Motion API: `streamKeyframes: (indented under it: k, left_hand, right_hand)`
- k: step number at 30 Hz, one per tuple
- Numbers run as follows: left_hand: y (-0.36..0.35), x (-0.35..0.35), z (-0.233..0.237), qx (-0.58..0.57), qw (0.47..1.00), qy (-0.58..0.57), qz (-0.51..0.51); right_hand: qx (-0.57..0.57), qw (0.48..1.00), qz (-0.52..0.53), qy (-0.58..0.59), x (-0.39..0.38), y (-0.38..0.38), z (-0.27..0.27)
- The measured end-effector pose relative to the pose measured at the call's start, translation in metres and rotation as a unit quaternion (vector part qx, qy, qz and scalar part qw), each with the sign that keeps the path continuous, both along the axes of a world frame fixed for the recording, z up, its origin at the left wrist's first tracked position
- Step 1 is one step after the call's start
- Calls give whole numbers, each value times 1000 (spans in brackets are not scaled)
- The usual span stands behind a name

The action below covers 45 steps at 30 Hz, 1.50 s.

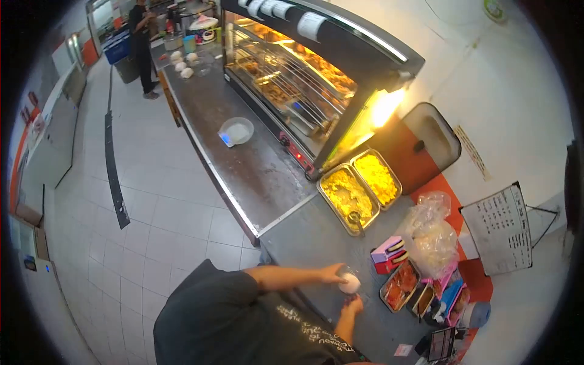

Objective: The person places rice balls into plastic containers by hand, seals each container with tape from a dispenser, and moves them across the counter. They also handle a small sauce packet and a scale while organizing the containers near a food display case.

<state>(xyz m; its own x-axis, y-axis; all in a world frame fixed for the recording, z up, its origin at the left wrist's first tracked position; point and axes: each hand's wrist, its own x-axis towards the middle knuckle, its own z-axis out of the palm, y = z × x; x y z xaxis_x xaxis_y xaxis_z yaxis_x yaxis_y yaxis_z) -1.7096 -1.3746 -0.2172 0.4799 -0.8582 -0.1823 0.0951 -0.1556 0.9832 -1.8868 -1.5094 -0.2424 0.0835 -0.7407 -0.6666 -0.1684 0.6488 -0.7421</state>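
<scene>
A round white item, with clear plastic around it, is between my two hands above the grey counter. My left hand grips it from the upper left side. Below it, my right hand is closed at the lower edge of the plastic; its fingertips are small and partly hidden. To the right are a metal tray of reddish food and a purple and red box.
Two metal trays of yellow food stand beside a lit glass display case. A translucent bowl sits on the dark counter. Farther back are several white bundles and another person. A plastic bag lies by the wall.
</scene>
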Motion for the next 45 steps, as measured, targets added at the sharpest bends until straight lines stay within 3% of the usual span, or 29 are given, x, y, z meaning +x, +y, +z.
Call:
streamKeyframes:
  k: [1,3,4,5,6,8,10,12,14,15,17,22,24,25,30,32,33,35,36,38,39,43,45]
  left_hand:
    - [6,-1,10,25,997,-78,-19]
    - [45,12,39,12,998,-35,-52]
    - [69,27,52,0,996,5,-93]
    - [97,41,57,-2,996,0,-85]
    - [130,54,59,-21,997,36,-67]
    - [206,80,64,-11,998,60,-3]
    - [282,102,56,24,998,45,46]
    - [358,124,38,-48,968,174,173]
    - [436,143,75,12,966,60,250]
    - [472,153,89,23,955,110,276]
    - [542,170,88,21,938,122,324]
    - [669,234,102,16,886,158,435]
    - [699,275,106,22,889,157,430]
    - [711,300,105,19,891,155,425]
    - [763,446,84,2,887,155,436]
    - [787,509,75,5,880,162,447]
    - [800,543,71,14,879,159,448]
    - [823,587,80,30,878,161,449]
    - [837,623,87,35,879,161,446]
    - [864,675,93,71,872,131,466]
    - [877,703,95,77,874,137,460]
    - [910,835,87,66,873,172,452]
    - [923,909,71,86,890,175,413]
  right_hand:
    - [-10,999,-34,38,-3,-1,17]
    - [-23,995,-61,73,-3,4,34]
    - [-207,968,-67,128,0,7,31]
    - [-383,904,-74,175,8,12,28]
    - [-384,905,-70,169,22,25,35]
    - [-623,743,78,231,75,89,92]
    - [-613,763,120,166,134,147,102]
    - [-595,781,161,99,191,210,100]
    - [-544,802,244,39,245,276,85]
    - [-534,807,248,37,271,308,74]
    - [-378,874,293,-82,319,361,50]
    - [-349,860,360,-95,426,482,25]
    - [-222,887,387,-123,456,519,50]
    - [-215,881,383,-175,476,531,41]
    - [-111,879,421,-196,617,574,25]
    - [-76,887,435,-139,690,593,22]
    - [-69,868,459,-175,734,600,12]
    - [-63,815,559,-136,823,624,40]
    - [-45,827,543,-137,872,645,60]
    - [-93,799,575,-147,969,671,72]
    - [-60,812,547,-193,1019,678,54]
    - [-144,894,421,-57,1176,724,45]
    - [-114,901,418,-26,1221,743,54]
